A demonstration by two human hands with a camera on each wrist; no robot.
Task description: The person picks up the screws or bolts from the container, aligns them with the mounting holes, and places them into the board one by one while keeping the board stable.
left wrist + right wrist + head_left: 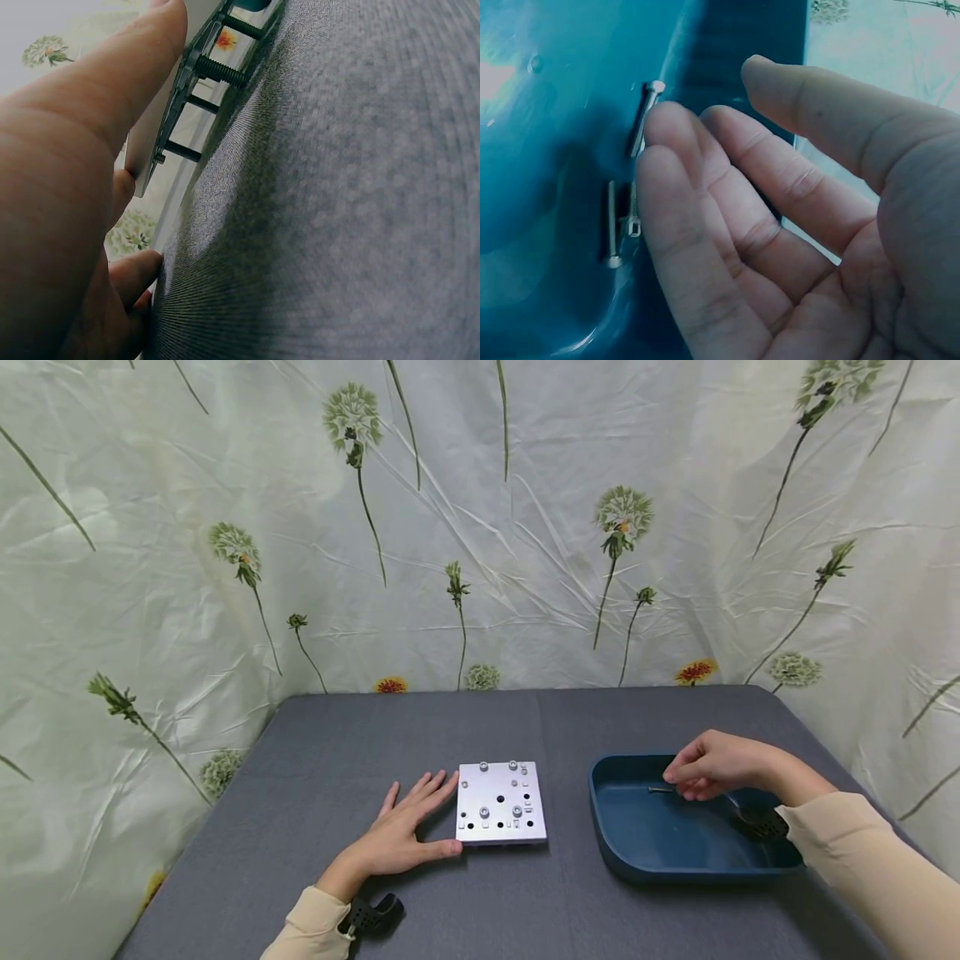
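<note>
A silver metal plate (500,810) with several bolt heads and holes lies mid-table. In the left wrist view, bolt shanks (221,71) stick out from its underside toward the cloth. My left hand (405,837) is spread with straight fingers, its thumb and fingertips at the plate's left edge. Over the blue tray (652,862), my right hand (716,766) reaches down, fingers loosely bent. The right wrist view shows the thumb apart from the fingers and nothing between them. Loose bolts (613,225) lie on the tray floor beside those fingertips, one partly hidden behind a finger.
Grey cloth (420,735) covers the table. A white curtain with dandelion prints (480,527) hangs behind it and along both sides. Each wrist carries a black camera mount (378,917); the right one overlaps the tray's right part in the head view.
</note>
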